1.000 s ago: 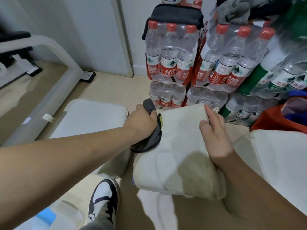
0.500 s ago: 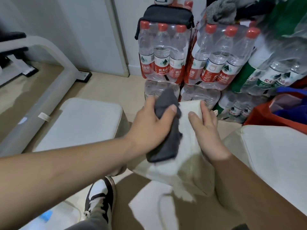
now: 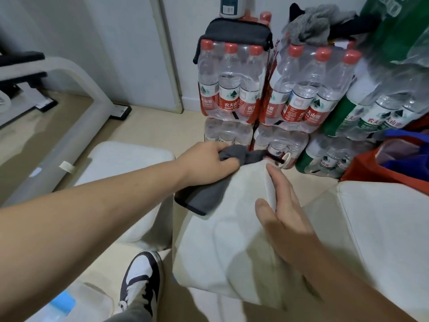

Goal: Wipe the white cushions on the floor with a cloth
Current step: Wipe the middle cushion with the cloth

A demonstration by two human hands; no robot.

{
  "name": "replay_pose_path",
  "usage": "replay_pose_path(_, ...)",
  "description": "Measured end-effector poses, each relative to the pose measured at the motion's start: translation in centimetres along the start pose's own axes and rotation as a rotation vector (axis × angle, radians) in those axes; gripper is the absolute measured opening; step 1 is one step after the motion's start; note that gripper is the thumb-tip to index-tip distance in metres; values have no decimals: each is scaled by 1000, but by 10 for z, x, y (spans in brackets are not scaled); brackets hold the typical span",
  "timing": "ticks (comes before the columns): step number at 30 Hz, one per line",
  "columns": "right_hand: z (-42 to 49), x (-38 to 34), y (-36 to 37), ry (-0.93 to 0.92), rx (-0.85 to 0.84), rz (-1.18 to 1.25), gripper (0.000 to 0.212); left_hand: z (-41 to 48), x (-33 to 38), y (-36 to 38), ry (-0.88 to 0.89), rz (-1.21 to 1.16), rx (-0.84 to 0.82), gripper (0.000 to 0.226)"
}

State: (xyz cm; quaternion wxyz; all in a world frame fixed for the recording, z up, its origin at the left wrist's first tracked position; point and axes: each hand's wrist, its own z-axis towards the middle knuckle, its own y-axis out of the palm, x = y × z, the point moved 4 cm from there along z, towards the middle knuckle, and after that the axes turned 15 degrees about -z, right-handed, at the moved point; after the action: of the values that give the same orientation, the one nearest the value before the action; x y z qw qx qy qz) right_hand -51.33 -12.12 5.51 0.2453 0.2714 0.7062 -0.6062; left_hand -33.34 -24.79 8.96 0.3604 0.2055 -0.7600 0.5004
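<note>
Soft, even room light with a dull shadow low on the cushion (image 3: 220, 240), slight blur throughout, and the bottles (image 3: 232, 89) behind it bowed by lens distortion.

Frame edge cuts off right cushion (image 3: 383, 228); cloth (image 3: 202, 196) hides fingertips of left hand (image 3: 204, 163).

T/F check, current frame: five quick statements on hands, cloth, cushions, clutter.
1. Left hand grips the cloth. True.
2. The cloth is white. False: it is dark grey.
3. Right hand touches the middle cushion. True.
4. The bottle packs sit on a cushion. False: they stand stacked beyond the cushions.
5. The shoe is right of the middle cushion. False: it is left of it.
</note>
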Motion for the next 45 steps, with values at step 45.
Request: replay_pose_path(45, 44, 70, 59, 680, -60, 348, 96, -30, -99, -17, -168, 130, 279, 34)
